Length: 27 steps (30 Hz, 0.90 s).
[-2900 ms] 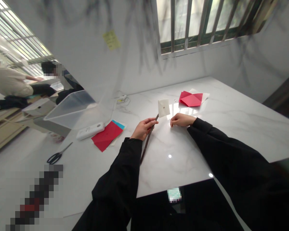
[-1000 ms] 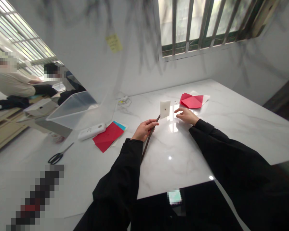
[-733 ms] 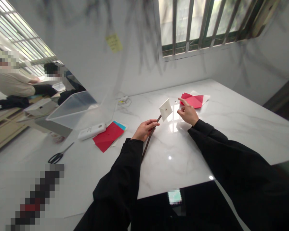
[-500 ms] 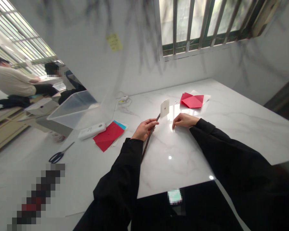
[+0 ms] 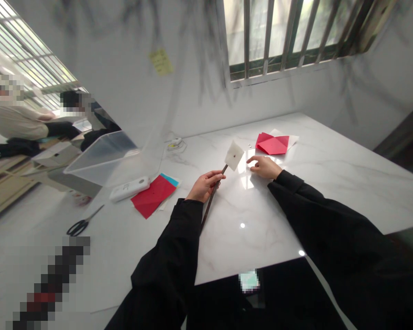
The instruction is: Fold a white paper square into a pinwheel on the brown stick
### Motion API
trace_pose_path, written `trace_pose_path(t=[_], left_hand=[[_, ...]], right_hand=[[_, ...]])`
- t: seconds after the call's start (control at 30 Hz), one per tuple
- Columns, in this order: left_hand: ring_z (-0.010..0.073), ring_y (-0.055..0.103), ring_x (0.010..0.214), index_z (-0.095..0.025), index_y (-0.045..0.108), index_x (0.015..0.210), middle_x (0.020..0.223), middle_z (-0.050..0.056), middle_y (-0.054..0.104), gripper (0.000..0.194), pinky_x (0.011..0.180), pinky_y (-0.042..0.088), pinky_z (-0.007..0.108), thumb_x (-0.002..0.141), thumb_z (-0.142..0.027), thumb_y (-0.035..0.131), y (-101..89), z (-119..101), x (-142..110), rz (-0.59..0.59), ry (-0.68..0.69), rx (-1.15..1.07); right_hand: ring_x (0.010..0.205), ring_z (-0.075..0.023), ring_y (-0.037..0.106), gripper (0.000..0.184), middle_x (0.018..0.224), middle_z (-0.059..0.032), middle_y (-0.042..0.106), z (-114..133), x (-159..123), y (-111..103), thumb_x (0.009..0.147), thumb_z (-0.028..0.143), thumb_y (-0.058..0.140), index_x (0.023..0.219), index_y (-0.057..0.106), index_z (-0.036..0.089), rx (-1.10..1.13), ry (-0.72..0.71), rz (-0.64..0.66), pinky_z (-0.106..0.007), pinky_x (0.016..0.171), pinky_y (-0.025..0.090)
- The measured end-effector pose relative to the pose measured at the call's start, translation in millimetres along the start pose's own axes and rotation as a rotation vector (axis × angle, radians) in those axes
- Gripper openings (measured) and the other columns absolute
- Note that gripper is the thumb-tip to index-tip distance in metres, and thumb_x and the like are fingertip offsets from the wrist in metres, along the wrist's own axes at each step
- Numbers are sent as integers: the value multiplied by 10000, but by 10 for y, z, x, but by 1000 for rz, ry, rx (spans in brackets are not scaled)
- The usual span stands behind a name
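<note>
My left hand (image 5: 205, 185) is closed around a thin brown stick (image 5: 209, 206), which slants up and away over the white tabletop. At the stick's far end is a white square piece (image 5: 234, 155) with a small dark spot in its middle. To the right of that piece is my right hand (image 5: 266, 167), apart from it, its index finger stretched out and the other fingers bent, with nothing seen in it. Behind the right hand lie red paper pieces (image 5: 272, 143) over white ones, and a few tiny light bits (image 5: 249, 145) lie beside them.
More red paper (image 5: 154, 195) with blue and white sheets lies left of my left hand, next to a white device (image 5: 130, 189). Further left are scissors (image 5: 84, 222) and a clear plastic bin (image 5: 99, 153). Two people sit in the left background.
The white square piece has turned on the stick and now shows its face as a diamond. My right hand has lifted slightly away from me, and its index finger has straightened toward the piece.
</note>
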State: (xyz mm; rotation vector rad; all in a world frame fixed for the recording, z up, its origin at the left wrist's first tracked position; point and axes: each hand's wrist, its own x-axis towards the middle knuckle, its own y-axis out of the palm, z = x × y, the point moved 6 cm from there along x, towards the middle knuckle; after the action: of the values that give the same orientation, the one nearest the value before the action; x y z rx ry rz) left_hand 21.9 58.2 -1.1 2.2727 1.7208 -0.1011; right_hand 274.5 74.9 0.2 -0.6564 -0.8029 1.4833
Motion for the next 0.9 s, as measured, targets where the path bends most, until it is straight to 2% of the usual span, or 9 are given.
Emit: trace_pose_path(t=[0.1, 0.2, 0.27, 0.33, 0.4, 0.47, 0.53, 0.57, 0.9], left_hand=[[77, 527, 600, -147, 754, 930, 866, 70, 761, 483, 561, 395, 230, 541, -332, 972, -1, 6, 7, 10, -2, -3], [76, 539, 612, -143, 754, 938, 874, 73, 763, 486, 574, 399, 226, 547, -331, 974, -6, 25, 22, 22, -12, -2], [77, 553, 628, -139, 756, 941, 880, 75, 765, 490, 587, 406, 220, 550, -336, 975, -4, 40, 29, 34, -19, 5], [79, 562, 638, -137, 757, 945, 876, 75, 765, 497, 592, 407, 216, 550, -343, 976, 2, 51, 32, 45, -24, 16], [78, 559, 633, -137, 759, 945, 868, 73, 765, 505, 585, 403, 215, 543, -351, 978, 10, 54, 29, 48, -25, 21], [76, 553, 624, -141, 759, 932, 859, 67, 763, 507, 579, 401, 216, 531, -357, 980, 14, 44, 22, 39, -17, 12], [76, 549, 621, -144, 758, 919, 852, 62, 761, 505, 578, 404, 216, 521, -358, 983, 19, 29, 12, 30, -8, 1], [75, 547, 620, -145, 758, 916, 850, 59, 760, 504, 576, 403, 215, 518, -356, 984, 22, 22, 7, 27, -4, -2], [74, 550, 616, -146, 755, 898, 836, 58, 761, 496, 569, 414, 210, 506, -342, 987, 22, 10, -1, 17, -9, -12]], right_hand=[[724, -203, 616, 672, 762, -38, 706, -2, -7, -77, 823, 182, 583, 1484, 511, 85, 29, 16, -127, -283, 726, 420], [696, -223, 612, 815, 736, -41, 698, 25, -20, -125, 811, 181, 565, 1580, 342, 30, 67, 11, -214, -310, 730, 439], [675, -220, 600, 847, 725, -39, 693, 55, -32, -158, 807, 184, 559, 1599, 302, 30, 88, -20, -269, -321, 726, 448], [655, -201, 582, 812, 724, -32, 689, 87, -43, -189, 809, 181, 550, 1588, 354, 65, 112, -69, -307, -316, 713, 448], [633, -176, 558, 670, 700, -20, 675, 106, -34, -168, 807, 183, 550, 1473, 551, 109, 111, -103, -234, -297, 687, 433], [623, -157, 541, 440, 662, -11, 659, 121, -18, -45, 797, 208, 578, 1191, 762, 142, 63, -128, 16, -277, 653, 404], [627, -147, 536, 270, 641, -9, 657, 127, -41, 87, 792, 244, 598, 913, 825, 163, 6, -150, 273, -270, 626, 373], [628, -144, 535, 248, 640, -8, 661, 128, -55, 122, 795, 259, 598, 840, 826, 172, -12, -156, 343, -270, 619, 362], [632, -138, 531, 244, 641, -6, 654, 98, -26, 129, 823, 250, 593, 820, 830, 191, -27, -135, 252, -267, 644, 346]])
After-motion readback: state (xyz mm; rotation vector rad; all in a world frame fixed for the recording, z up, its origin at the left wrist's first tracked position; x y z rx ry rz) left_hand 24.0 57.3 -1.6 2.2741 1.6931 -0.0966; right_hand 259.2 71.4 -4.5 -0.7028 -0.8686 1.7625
